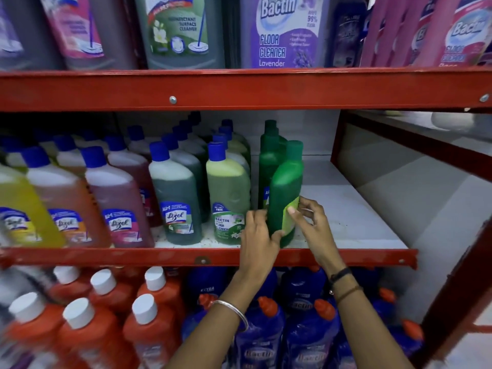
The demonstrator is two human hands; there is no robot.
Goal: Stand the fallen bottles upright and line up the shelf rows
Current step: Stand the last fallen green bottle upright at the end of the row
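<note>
Both hands near shelf front: left hand (259, 233) and right hand (308, 217) clasp green bottle (286, 187) low; looks full, heavy, smooth-sided; grip lower body.

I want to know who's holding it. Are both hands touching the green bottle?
Touching. The head view shows the left hand wrapped around the green bottle's lower left side, and the right hand's fingertips pressed on its label at the right.
</note>
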